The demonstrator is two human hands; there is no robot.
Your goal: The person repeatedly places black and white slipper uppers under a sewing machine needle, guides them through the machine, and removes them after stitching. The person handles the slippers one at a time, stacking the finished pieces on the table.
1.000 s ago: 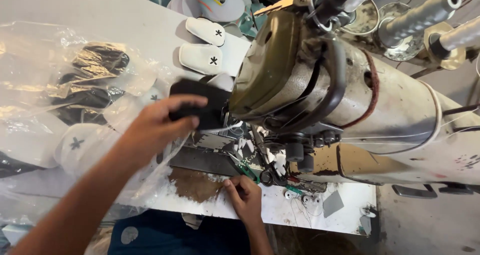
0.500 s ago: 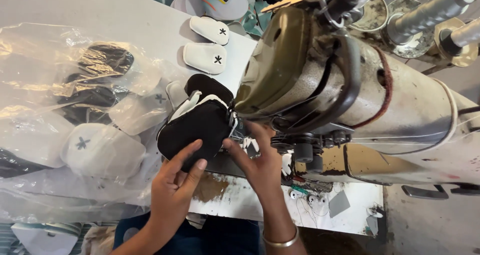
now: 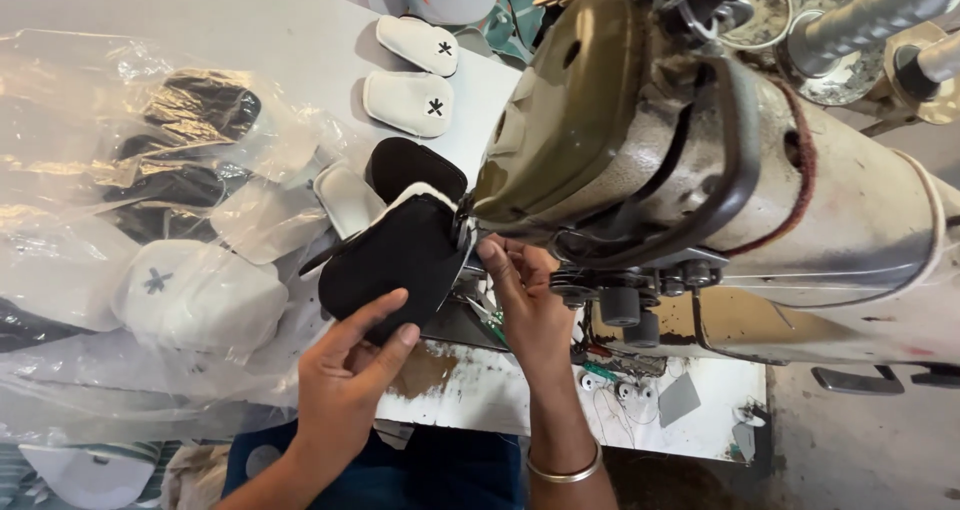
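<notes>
Here, at the sewing machine:
Left hand (image 3: 345,375): half open, thumb and fingers pinching the near edge of the black piece (image 3: 395,260); it grasps that piece from below.
Right hand (image 3: 525,295): fingers curled, tips at the right edge of the black piece, just under the machine's head; how firmly it grips I cannot tell.
Black piece: a dark, rounded fabric panel with a white lining showing along its far edge, in the middle of the scene, held above the surface (image 3: 250,40) between both hands.
Long axis: runs from near left to far right, the far right end touching the machine (image 3: 640,140) at the needle area.
Tilt: its dark face is turned up and slightly left.
Machine: large, olive and cream, filling the right half.
White pieces (image 3: 410,105): two padded shapes with black star marks, far on the surface, apart from the hands.
Bag (image 3: 120,220): clear plastic, left, holding black and white pieces.
Bangle (image 3: 565,470): on the right wrist.
</notes>
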